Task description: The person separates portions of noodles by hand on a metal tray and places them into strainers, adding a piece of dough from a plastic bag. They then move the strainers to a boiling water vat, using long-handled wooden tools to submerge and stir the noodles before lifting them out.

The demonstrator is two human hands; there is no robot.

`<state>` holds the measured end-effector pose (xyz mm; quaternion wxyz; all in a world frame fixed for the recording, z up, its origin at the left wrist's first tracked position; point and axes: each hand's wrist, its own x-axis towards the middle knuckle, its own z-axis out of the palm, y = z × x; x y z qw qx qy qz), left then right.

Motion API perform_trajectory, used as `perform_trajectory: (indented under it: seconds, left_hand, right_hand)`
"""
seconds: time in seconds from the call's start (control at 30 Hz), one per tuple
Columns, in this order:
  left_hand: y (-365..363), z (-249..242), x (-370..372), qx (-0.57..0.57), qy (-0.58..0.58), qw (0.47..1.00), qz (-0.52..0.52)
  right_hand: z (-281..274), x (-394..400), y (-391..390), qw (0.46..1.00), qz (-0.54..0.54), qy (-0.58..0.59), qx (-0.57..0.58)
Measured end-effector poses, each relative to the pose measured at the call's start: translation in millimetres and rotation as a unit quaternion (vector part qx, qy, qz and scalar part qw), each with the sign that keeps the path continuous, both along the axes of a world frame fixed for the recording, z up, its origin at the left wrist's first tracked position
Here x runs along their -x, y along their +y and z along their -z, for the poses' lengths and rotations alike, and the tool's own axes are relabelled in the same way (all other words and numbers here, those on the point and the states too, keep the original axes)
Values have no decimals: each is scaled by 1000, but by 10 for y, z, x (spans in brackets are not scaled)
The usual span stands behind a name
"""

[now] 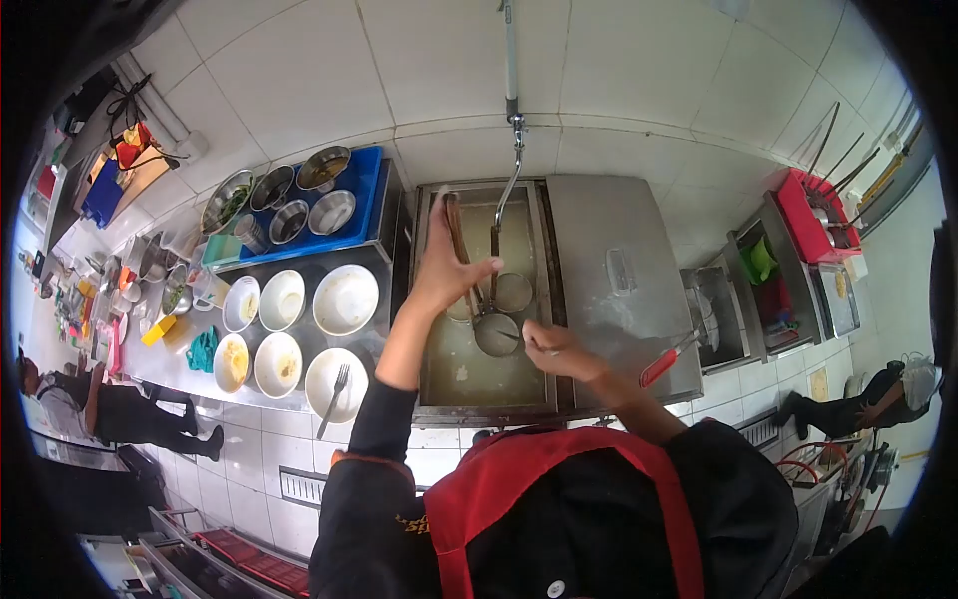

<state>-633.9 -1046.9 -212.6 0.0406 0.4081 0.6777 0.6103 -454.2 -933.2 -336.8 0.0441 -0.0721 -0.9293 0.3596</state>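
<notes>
Left hand (449, 262) first: you have it raised over the cooking vat (484, 374), fingers spread open, and long chopsticks (457, 235) lie along its far side; whether your fingers actually pinch them cannot be told from this view. Your right hand (557, 349) sits lower, near the vat's front right corner, curled shut around what looks like a short handle, though the grip itself is partly hidden. Between your two hands, a round ladle strainer (496, 332) hangs in the cloudy liquid, its bowl just beside a second, paler strainer (513, 292) further back. Neither bowl shows any food clearly, so the cooking step seems to be under way rather than finished.

Move outward to the left and the bench (389, 262) carries six white bowls (345, 299) in two rows. Some hold a little sauce or seasoning at the bottom, one at the front edge has a fork (334, 396) resting in it, and none shows noodles or broth yet; filling them looks like the work left. Behind them, a blue tray (367, 185) holds metal containers. To the right, a flat steel lid (609, 270) covers the neighbouring section.
</notes>
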Motion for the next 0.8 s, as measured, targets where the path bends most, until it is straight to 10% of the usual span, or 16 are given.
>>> perform_trajectory:
  seconds: [0.27, 0.33, 0.43, 0.63, 0.73, 0.8]
  left_hand:
    - [456, 331, 197, 16, -129, 977, 171]
    - [471, 350, 85, 21, -141, 987, 75]
    - [428, 432, 118, -41, -144, 989, 2]
    - [326, 542, 170, -103, -165, 979, -53]
    - [335, 617, 127, -90, -145, 980, -98]
    - [355, 610, 123, -87, -122, 981, -120]
  right_hand:
    - [3, 65, -87, 982, 63, 72, 165]
    - [373, 33, -16, 993, 14, 113, 32]
    - [32, -91, -166, 967, -2, 70, 245]
    - [240, -108, -166, 997, 2, 3, 81]
    - [72, -75, -135, 945, 66, 77, 311]
    - [222, -112, -87, 981, 46, 72, 172]
